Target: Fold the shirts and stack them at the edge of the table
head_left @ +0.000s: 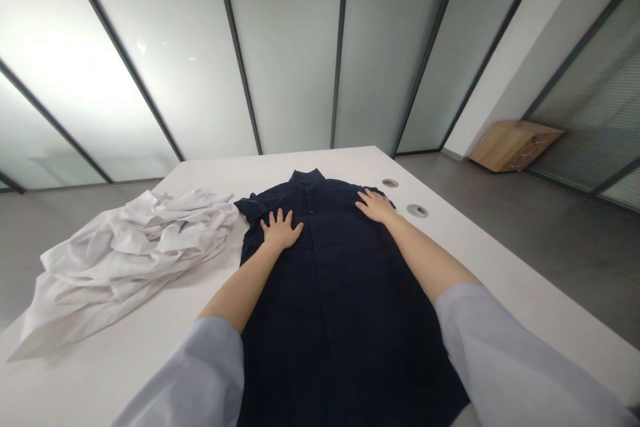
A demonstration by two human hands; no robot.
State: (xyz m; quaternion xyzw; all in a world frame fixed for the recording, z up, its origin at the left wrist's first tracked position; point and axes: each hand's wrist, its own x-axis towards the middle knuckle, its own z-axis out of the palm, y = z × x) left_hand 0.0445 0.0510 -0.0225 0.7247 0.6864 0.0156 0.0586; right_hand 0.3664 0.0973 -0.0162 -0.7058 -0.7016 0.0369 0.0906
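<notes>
A dark navy short-sleeved shirt (335,280) lies spread front side up, its collar pointing to the far end of the table and its button placket running down the middle. My left hand (281,230) rests flat on the left chest of the shirt, fingers spread. Near the right shoulder and sleeve, my right hand (375,205) lies on the cloth with its fingers stretched out. Neither hand grips the fabric. My forearms cover parts of the shirt's sides, and its lower end runs toward the bottom edge of the view.
A crumpled heap of white cloth (145,247) lies left of the shirt on the white table (500,280). Two round cable holes, one with a grey ring (417,211), sit near the right edge. Frosted glass panels stand behind; a wooden cabinet (515,145) is on the floor at right.
</notes>
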